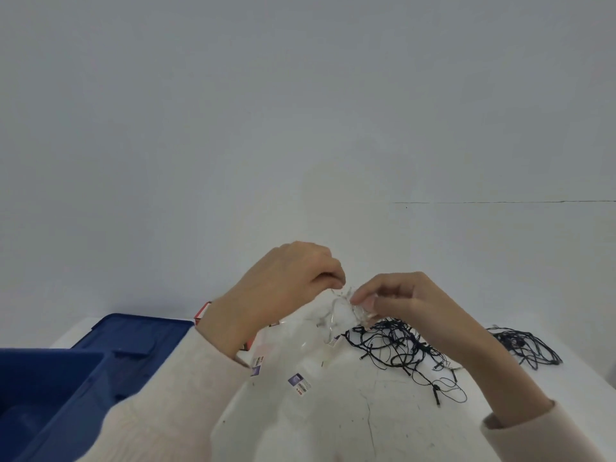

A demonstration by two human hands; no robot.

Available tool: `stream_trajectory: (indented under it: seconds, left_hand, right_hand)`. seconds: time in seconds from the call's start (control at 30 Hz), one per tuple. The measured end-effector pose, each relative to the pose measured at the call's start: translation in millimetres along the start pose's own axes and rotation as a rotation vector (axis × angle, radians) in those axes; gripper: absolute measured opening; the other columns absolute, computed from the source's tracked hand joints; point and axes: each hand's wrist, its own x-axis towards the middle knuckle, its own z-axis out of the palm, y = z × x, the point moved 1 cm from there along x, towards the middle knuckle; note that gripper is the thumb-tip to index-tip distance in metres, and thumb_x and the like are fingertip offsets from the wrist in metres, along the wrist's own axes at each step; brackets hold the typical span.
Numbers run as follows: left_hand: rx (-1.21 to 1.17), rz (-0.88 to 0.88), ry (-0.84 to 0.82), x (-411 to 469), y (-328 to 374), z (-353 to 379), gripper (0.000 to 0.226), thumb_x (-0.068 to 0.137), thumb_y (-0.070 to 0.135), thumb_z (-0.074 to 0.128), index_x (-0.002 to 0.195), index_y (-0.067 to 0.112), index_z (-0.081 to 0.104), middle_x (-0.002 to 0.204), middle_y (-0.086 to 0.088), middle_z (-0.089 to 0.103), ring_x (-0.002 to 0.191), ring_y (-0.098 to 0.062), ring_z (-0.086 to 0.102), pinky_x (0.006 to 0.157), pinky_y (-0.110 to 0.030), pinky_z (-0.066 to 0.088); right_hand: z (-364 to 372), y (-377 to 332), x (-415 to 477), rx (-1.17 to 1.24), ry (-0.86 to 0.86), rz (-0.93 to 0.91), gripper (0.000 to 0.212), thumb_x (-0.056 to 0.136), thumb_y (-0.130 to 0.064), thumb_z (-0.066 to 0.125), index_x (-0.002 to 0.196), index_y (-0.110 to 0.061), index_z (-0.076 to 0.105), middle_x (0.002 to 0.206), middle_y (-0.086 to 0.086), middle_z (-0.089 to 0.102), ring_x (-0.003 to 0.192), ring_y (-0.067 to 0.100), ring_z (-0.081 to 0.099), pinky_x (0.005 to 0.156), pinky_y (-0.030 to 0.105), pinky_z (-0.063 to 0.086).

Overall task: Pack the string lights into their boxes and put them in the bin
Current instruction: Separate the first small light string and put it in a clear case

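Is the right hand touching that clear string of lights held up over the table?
Touching. The head view shows the right hand pinching the clear string lights between thumb and fingertips, with no gap.

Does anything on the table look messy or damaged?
Yes. The dark string lights lie in a loose tangle, with a second clump apart at the right. The white table shows a thin crack near its front.

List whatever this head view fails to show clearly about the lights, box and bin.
- Clear-wire string: nearly invisible against the white table; its length is unreadable.
- Box: mostly hidden behind the left hand and sleeve.
- Blue bin: cut off by the left edge; contents unseen.
- Labels: too small to read.
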Motion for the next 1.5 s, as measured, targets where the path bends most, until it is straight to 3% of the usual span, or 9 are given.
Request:
stream_trajectory:
  seconds: [0.07,0.17,0.33,0.47,0.6,0.83,1.23,1.4,1.5]
  left_hand:
    - [-0.314,-0.048,0.038,-3.6,-6.8,9.1,0.012,0.087,0.022,0.063,0.091,0.020,0.074,0.085,0.007,0.070,0.074,-0.003,0.057,0.071,-0.014,0.044]
    - [-0.813,-0.202,0.030,-9.4,-10.5,17.2,0.009,0.081,0.010,0.069,0.083,0.016,0.075,0.081,-0.002,0.074,0.076,-0.017,0.067,0.072,-0.025,0.052]
    - [-1.303,-0.340,-0.006,-15.8,-7.2,36.7,0.038,0.083,-0.013,0.053,0.068,0.015,0.074,0.066,0.003,0.070,0.059,-0.007,0.063,0.055,-0.015,0.049]
    - [-1.542,-0.437,0.071,-19.0,-1.7,50.5,0.024,0.087,-0.009,0.048,0.079,0.002,0.067,0.056,-0.001,0.063,0.051,-0.006,0.057,0.056,-0.013,0.049]
    - [-1.360,-0.530,0.235,-14.7,-3.2,59.4,0.012,0.084,0.001,0.061,0.083,0.007,0.071,0.060,-0.001,0.068,0.052,-0.007,0.059,0.059,-0.016,0.051]
    - [-1.194,-0.702,0.354,-1.1,2.7,85.7,0.010,0.083,0.010,0.067,0.077,0.015,0.073,0.058,-0.001,0.069,0.052,-0.007,0.063,0.061,-0.017,0.054]
    - [-1.262,-0.815,0.357,23.2,13.4,116.9,0.010,0.085,0.006,0.064,0.077,0.007,0.070,0.065,-0.004,0.072,0.053,-0.014,0.065,0.050,-0.022,0.054]
    - [-0.531,-0.631,0.343,22.6,13.8,118.6,0.012,0.087,0.019,0.063,0.080,0.018,0.073,0.069,0.010,0.068,0.063,-0.004,0.062,0.058,-0.019,0.052]
    - [-0.052,-0.425,0.362,22.0,12.2,123.5,0.018,0.085,0.021,0.057,0.074,0.016,0.070,0.068,0.004,0.066,0.062,-0.013,0.060,0.058,-0.031,0.052]
  right_hand:
    - [0.2,4.5,0.4,0.173,-0.032,0.024,0.018,0.080,0.006,0.061,0.079,-0.006,0.074,0.077,0.006,0.070,0.072,0.019,0.064,0.068,0.024,0.052]
    - [2.2,11.1,1.2,0.416,-0.049,0.039,0.011,0.070,-0.003,0.064,0.074,-0.006,0.073,0.075,0.012,0.065,0.069,0.020,0.062,0.062,0.026,0.052]
    - [14.6,20.6,-0.9,0.771,-0.078,0.073,0.035,0.042,-0.023,0.090,0.070,-0.010,0.072,0.076,0.008,0.066,0.065,0.021,0.064,0.059,0.026,0.054]
    - [23.3,22.9,0.3,1.017,0.051,0.126,0.022,0.053,-0.009,0.082,0.073,-0.009,0.072,0.083,0.012,0.068,0.065,0.026,0.066,0.059,0.026,0.055]
    - [25.6,25.9,6.8,1.008,0.199,0.149,0.013,0.074,-0.005,0.057,0.083,-0.010,0.065,0.084,0.014,0.069,0.070,0.023,0.067,0.065,0.026,0.058]
    - [17.6,44.9,21.1,0.870,0.321,0.163,0.045,0.071,-0.007,0.064,0.115,-0.008,0.055,0.090,0.014,0.072,0.076,0.022,0.070,0.072,0.027,0.059]
    - [-2.6,70.8,42.4,0.515,0.386,0.045,0.024,0.085,-0.001,0.062,0.106,-0.011,0.063,0.091,0.010,0.075,0.086,0.025,0.071,0.085,0.032,0.052]
    - [-7.4,78.5,47.1,0.341,0.414,0.060,0.024,0.082,-0.008,0.068,0.104,-0.016,0.064,0.091,0.012,0.073,0.086,0.025,0.071,0.095,0.043,0.050]
    - [-8.4,83.1,50.8,0.296,0.402,0.096,0.024,0.082,-0.008,0.067,0.105,-0.015,0.065,0.089,0.009,0.074,0.082,0.023,0.071,0.094,0.042,0.051]
